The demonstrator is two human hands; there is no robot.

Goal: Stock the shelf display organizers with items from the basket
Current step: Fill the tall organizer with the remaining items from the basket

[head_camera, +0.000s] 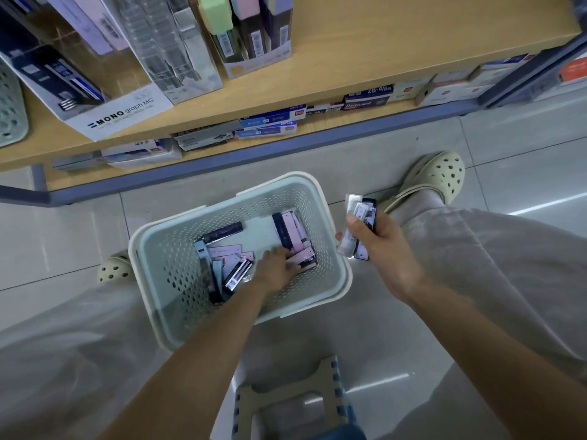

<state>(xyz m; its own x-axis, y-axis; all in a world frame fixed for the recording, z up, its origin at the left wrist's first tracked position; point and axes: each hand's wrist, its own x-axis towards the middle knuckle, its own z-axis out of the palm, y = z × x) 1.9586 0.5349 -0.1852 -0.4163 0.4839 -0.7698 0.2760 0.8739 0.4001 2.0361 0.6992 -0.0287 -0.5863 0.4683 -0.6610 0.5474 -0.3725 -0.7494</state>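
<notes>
**Hands at the basket**

From the head camera we see our left hand [274,268] down in the basket [178,249] on the floor, its fingers over the loose packets [293,233]; we cannot tell if it grips any. Our right hand [381,246] clutches a bundle of packets [357,223] just beside the rim.

left hand [275,268] on packets [290,231] in basket [165,249]; right hand [386,249] grips a bundle [360,215].
</notes>
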